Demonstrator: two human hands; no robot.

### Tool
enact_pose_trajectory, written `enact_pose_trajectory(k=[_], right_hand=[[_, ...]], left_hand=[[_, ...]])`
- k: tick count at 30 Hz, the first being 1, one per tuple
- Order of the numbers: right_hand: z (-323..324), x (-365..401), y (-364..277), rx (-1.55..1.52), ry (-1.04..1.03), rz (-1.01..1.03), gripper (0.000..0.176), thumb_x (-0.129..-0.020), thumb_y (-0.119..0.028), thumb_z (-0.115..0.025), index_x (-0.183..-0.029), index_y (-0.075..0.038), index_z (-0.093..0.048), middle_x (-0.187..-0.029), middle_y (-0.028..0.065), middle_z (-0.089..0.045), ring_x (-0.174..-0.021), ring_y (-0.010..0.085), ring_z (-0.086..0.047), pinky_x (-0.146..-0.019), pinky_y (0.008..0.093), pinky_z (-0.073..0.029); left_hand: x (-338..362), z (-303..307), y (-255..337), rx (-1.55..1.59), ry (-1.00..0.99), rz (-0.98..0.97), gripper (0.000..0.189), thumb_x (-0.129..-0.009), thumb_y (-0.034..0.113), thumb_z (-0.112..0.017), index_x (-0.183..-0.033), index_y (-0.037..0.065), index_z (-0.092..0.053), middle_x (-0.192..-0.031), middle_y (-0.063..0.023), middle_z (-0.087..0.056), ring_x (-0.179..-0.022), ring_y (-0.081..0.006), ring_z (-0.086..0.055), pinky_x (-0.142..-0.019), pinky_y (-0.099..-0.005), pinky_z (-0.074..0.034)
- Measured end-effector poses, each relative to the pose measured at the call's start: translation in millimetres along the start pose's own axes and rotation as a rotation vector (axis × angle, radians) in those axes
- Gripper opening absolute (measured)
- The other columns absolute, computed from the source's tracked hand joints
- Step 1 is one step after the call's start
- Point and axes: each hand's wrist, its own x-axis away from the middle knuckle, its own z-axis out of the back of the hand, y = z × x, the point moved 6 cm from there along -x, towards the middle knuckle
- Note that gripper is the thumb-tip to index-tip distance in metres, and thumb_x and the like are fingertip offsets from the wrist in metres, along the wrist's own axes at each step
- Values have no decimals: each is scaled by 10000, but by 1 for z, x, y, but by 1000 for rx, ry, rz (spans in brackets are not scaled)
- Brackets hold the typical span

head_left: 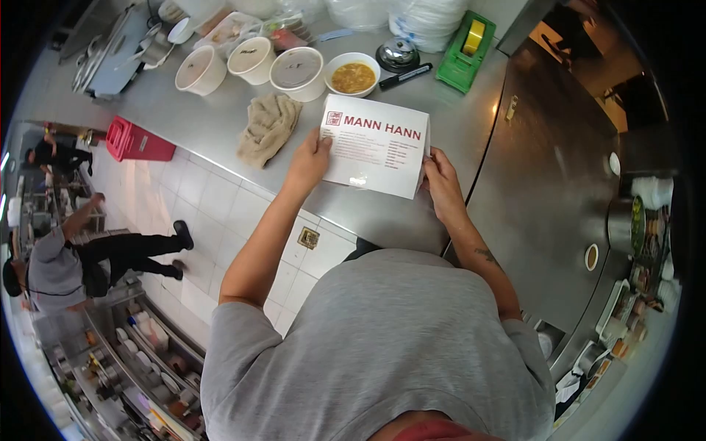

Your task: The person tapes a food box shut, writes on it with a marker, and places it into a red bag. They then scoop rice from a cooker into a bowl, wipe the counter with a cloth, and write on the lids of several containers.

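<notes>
Between my two hands is a white box (375,147) printed MANN HANN in red, over the front part of the steel counter (346,202). My left hand (315,156) grips its left edge, thumb on the printed face. At the right edge, my right hand (440,180) has its fingers closed on the side. Just behind the box stands an open bowl of yellow soup (353,78). Lidded tubs (296,71) line up to the left of the bowl. A crumpled beige cloth (269,128) lies left of the box, near my left hand.
A black marker (406,76), a metal bell (397,55) and a green tape dispenser (465,51) are behind the box. Stacked plastic containers (426,22) stand at the back. A red bin (140,140) and a person (55,272) are at left.
</notes>
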Motion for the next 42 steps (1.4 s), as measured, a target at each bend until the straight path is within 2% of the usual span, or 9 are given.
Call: enact_pose_trajectory(k=[3,6,9,14,15,18,28,31,42], right_hand=[[-3,3,-4,393,39,0,319,-907,-141,-470,-1180,23,-450,-903,151,-572,-770,191,-583,-653,309,-477],[-5,5,-7,636,158,395,354,-871,-68,-458,-1207,37,-419,-1056,235,-515,-911,317,-551,-778,372,-441],[-8,19,-16,676,195,348,370,-854,-41,-462,-1213,42,-424,-1052,223,-496,-888,314,-542,-775,375,-438],[-4,22,0,472,222,218,343,-845,-30,-474,-1182,33,-478,-976,162,-491,-811,248,-527,-730,341,-446],[-1,17,13,376,209,198,341,-843,-29,-477,-1179,28,-487,-972,149,-490,-802,232,-523,-719,331,-446],[-1,22,17,188,191,159,362,-840,-34,-489,-1200,7,-499,-957,113,-478,-800,194,-503,-714,308,-439],[-18,40,8,-133,222,54,398,-847,-74,-533,-1227,34,-486,-929,77,-439,-809,145,-457,-710,261,-411],[-30,47,4,263,410,269,390,-843,-92,-554,-1209,30,-502,-914,80,-446,-771,165,-458,-695,276,-409],[-49,55,0,604,612,245,354,-873,-168,-552,-1165,31,-525,-913,153,-479,-818,290,-496,-743,366,-420]], left_hand=[[3,-1,3,-4,36,30,358,-929,161,-459,-1229,-34,-464,-1047,-125,-596,-945,-155,-533,-869,-262,-394],[2,-3,1,11,95,-45,373,-918,186,-448,-1240,-3,-431,-1079,-254,-580,-995,-397,-557,-858,-388,-421],[4,-3,3,127,95,33,413,-900,147,-478,-1282,14,-394,-1177,-245,-520,-1076,-404,-503,-891,-392,-399],[31,-19,84,-571,265,-617,443,-811,105,-593,-1240,77,-486,-1242,-179,-475,-1194,-334,-420,-889,-401,-373],[39,-32,105,-782,235,-742,445,-792,101,-614,-1225,89,-509,-1245,-163,-475,-1209,-313,-412,-880,-405,-370],[32,-79,115,-611,-235,-961,424,-782,122,-631,-1200,131,-558,-1276,-58,-479,-1203,-245,-432,-853,-394,-352],[30,-90,105,-689,-219,-1064,487,-755,78,-605,-1234,132,-536,-1291,-46,-477,-1209,-242,-424,-830,-386,-342],[29,-90,108,-765,-217,-1123,490,-739,72,-593,-1223,121,-537,-1284,-56,-477,-1196,-252,-428,-813,-396,-348],[10,-102,120,-706,-510,-1401,264,-763,170,-600,-1000,91,-516,-1230,-69,-487,-1155,-290,-429,-832,-434,-370]])
